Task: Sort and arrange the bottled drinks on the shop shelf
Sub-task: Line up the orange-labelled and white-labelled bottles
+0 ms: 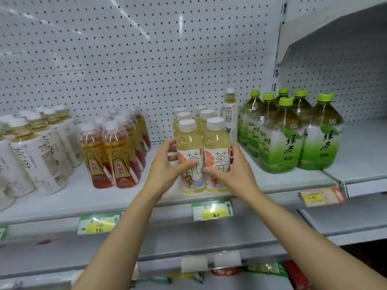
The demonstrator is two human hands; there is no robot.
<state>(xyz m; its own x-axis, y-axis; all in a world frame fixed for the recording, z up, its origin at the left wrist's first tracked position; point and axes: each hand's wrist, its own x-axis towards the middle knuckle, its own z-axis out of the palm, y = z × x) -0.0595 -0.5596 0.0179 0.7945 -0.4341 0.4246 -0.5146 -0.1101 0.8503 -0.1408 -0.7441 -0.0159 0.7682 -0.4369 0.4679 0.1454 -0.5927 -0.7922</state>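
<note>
Yellow tea bottles (204, 155), fingers (189, 164) curled round both

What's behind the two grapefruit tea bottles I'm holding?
Behind the front pair, more white-capped bottles of the same tea stand in two rows. Only caps and shoulders show; their labels and the exact count are covered.

All items stand on the shelf (146, 197). Landmark: the two front tea bottles (204, 155) at its front edge. More like bottles queue directly behind them. A taller bottle (230, 114) stands behind-right. The large bottles (291, 130) group to their right; the eagle-label bottles (117, 149) left; the white-label bottles (35, 147) farther left.
</note>
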